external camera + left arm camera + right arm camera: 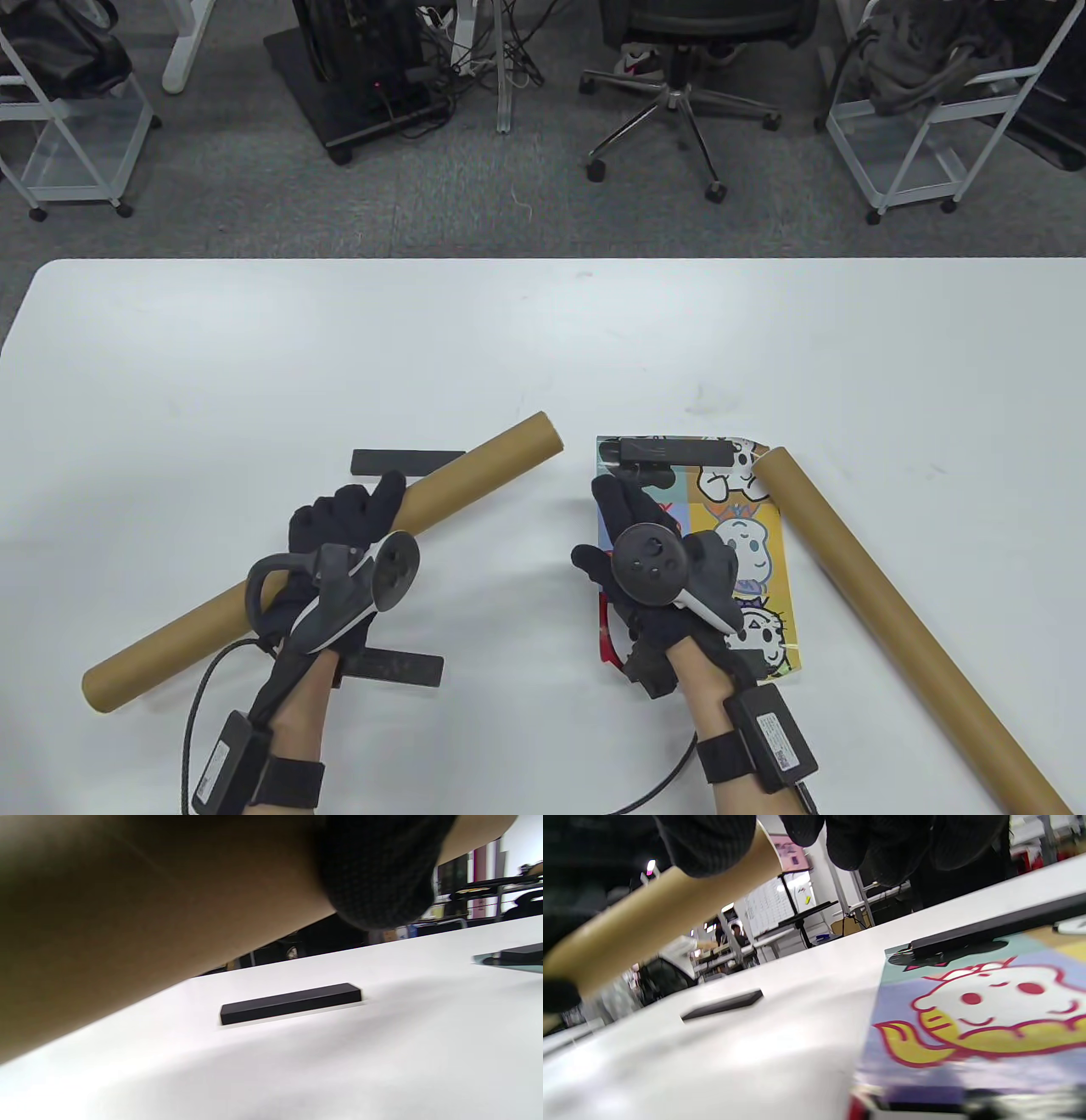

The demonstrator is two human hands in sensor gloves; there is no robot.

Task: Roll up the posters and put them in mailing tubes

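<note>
table view has the left hand (339, 552) wrapped around a tube (475, 475), fingers curled over its middle, the tube slanting from low on that hand's outer side up toward the gap between the hands. left wrist view shows that tube (127, 921) raised off the worktop (297, 1069), with a black bar (290, 1002) lying flat beyond the fingers. another bar (399, 669) sits beside the left wrist. right hand (653, 569) is spread flat, palm down, on the poster (755, 552), gripping nothing; right wrist view shows its fingertips (848, 844) hanging just over the cartoon print (967, 1018). a third bar (670, 451) lies across the poster's far edge, just ahead of the right fingers. a second tube (899, 628) lies on the worktop on the right hand's outer side, its far end touching the poster's far corner.
</note>
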